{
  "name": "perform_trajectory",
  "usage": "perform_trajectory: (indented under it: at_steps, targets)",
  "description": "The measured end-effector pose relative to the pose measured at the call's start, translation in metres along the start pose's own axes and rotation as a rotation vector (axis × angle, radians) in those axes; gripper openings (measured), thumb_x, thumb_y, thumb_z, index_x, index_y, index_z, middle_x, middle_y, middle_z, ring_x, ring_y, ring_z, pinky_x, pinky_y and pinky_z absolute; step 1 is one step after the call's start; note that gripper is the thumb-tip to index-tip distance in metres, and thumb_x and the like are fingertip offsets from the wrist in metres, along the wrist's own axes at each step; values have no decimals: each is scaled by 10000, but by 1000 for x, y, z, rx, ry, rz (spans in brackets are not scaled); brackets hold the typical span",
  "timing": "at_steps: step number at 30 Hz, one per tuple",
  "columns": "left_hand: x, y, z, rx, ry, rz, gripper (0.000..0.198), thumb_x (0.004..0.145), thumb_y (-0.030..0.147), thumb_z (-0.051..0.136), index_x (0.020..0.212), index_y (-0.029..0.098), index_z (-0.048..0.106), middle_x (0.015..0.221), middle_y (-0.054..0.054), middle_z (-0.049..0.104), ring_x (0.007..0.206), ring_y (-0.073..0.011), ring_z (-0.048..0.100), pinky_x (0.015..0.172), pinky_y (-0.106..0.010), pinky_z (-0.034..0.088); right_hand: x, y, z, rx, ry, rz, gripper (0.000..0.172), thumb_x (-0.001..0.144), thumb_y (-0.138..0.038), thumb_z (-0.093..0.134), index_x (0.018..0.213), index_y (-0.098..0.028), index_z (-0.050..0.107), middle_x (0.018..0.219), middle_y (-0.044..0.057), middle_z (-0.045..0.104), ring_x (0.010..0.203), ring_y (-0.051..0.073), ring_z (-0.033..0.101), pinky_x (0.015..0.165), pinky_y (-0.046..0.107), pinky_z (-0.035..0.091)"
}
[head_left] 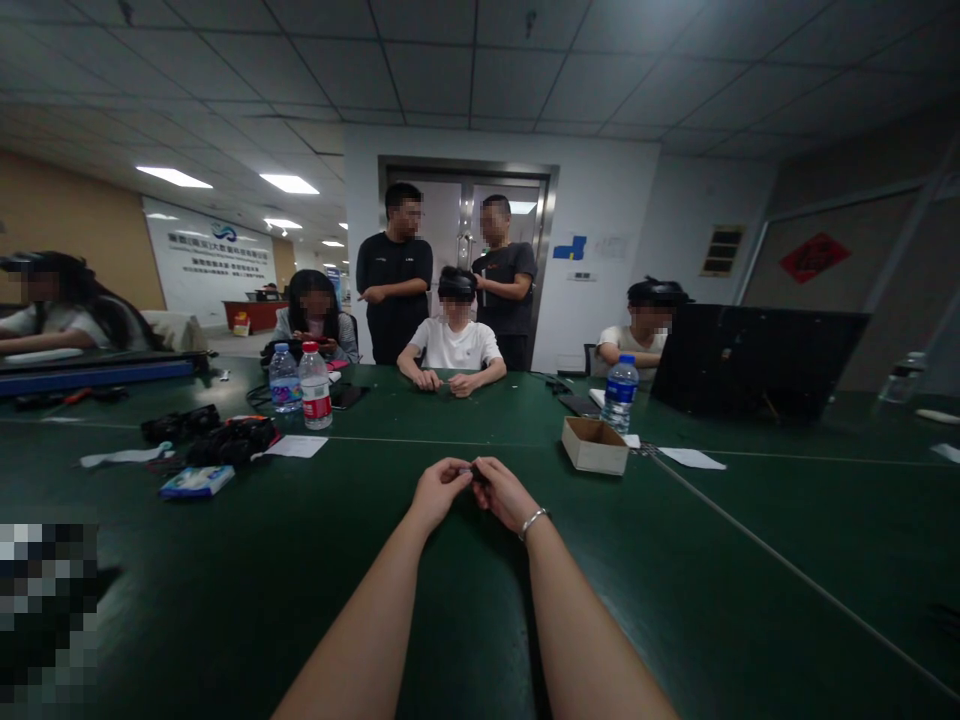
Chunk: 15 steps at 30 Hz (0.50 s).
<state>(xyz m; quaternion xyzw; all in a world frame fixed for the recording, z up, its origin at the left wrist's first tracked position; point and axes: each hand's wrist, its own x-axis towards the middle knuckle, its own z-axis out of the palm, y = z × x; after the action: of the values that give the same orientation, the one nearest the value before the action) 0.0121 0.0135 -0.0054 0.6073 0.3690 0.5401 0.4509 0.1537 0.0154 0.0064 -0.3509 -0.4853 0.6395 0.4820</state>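
Observation:
Both of my hands meet at the middle of the green table (300, 560), their fingertips together. My left hand (441, 490) is closed in a pinch on something small that I cannot make out. My right hand (506, 492), with a silver bracelet (533, 522) at its wrist, is closed too, its thumb and fingers curled at the same spot. A small dark bit shows between the fingertips, too small to name. To the right of my hands stands an open cardboard box (595, 455).
Left lie a blue-white packet (196, 482), dark gear (232, 440) and paper (297, 446). Two bottles, one red-capped (315, 390), stand behind. Right are a blue-capped bottle (621, 392) and black monitor (757, 365). Several people sit or stand across the table.

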Motion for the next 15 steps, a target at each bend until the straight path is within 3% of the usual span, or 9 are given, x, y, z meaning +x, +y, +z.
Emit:
perform_trajectory:
  at_steps: [10, 15]
  targets:
    - [-1, 7, 1, -11, 23, -24, 285, 626, 300, 688, 851, 134, 630, 858, -75, 652, 821, -187, 601, 793, -309, 457, 1, 2, -2, 59, -37, 8, 265, 784, -421, 550, 861, -180, 471, 515, -22, 523, 384, 90, 443, 358, 167, 299]
    - [-1, 9, 2, 3, 51, -40, 257, 634, 270, 676, 850, 138, 630, 852, -74, 652, 812, -185, 600, 766, -302, 466, -1, -1, 0, 113, 39, 35, 210, 804, -360, 546, 876, -185, 454, 531, -5, 547, 412, 98, 481, 384, 164, 338]
